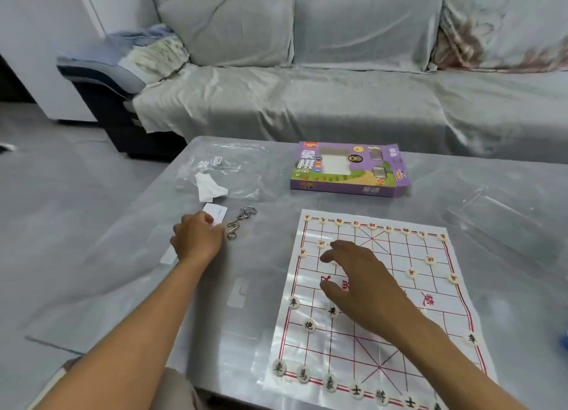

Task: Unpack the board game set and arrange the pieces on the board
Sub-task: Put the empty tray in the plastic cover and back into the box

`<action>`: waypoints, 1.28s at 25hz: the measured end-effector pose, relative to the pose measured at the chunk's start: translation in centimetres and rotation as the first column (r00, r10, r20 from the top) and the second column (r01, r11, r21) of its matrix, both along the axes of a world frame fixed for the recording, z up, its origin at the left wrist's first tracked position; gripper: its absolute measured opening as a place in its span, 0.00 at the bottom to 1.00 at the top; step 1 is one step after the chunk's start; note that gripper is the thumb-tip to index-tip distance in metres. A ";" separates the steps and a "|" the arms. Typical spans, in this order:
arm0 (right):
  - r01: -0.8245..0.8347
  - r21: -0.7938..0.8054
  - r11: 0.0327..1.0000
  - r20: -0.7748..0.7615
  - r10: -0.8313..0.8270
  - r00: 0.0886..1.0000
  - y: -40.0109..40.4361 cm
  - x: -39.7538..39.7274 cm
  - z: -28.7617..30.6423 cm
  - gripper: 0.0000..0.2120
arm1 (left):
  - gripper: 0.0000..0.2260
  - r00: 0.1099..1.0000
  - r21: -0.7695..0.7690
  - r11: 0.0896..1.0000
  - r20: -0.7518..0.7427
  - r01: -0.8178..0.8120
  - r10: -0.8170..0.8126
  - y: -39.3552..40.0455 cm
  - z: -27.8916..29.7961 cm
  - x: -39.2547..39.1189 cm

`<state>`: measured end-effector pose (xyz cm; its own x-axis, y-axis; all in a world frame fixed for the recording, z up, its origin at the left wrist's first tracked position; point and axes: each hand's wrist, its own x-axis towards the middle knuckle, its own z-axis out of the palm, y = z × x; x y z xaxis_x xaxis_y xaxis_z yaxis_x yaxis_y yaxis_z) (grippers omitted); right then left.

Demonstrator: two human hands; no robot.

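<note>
White pieces (333, 311) lie beneath the right hand's (362, 286) spread fingers (330, 256), seemingly untouched.

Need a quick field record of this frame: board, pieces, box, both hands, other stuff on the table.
board: paper game board lying flat on the grey table
pieces: round pieces on the board; far back row filled, near side partly set
box: purple game box, end flap open, beyond the board
left hand: left hand left of the board, on a white card; grip unclear
right hand: right hand over the board's left half, fingers spread, holding nothing visible
other: metal ring puzzle, clear plastic bag
</note>
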<state>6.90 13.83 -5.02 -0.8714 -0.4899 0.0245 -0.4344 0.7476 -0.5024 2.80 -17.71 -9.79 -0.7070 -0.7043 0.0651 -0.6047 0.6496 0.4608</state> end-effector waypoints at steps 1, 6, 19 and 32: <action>-0.002 -0.002 1.000 0.006 0.002 1.000 -0.3 -0.1 -0.3 0.17 | 0.11 1.000 0.049 0.999 -0.003 -0.012 0.012 -0.4 -0.3 -0.2; 0.031 -0.027 0.999 0.048 -0.029 0.998 -1.1 -0.2 -1.0 0.14 | 0.10 0.968 0.313 0.949 -0.224 -0.040 0.115 0.3 0.9 0.2; 0.483 -0.560 0.673 0.358 -0.329 0.874 13.7 -4.5 6.3 0.06 | 0.12 0.536 0.345 0.412 -0.483 0.843 -0.693 26.8 8.7 1.0; 0.684 -0.117 0.720 0.038 -0.685 0.728 30.3 -18.3 -1.7 0.12 | 0.09 0.477 0.269 0.404 -0.313 0.874 -0.821 35.6 4.3 -3.2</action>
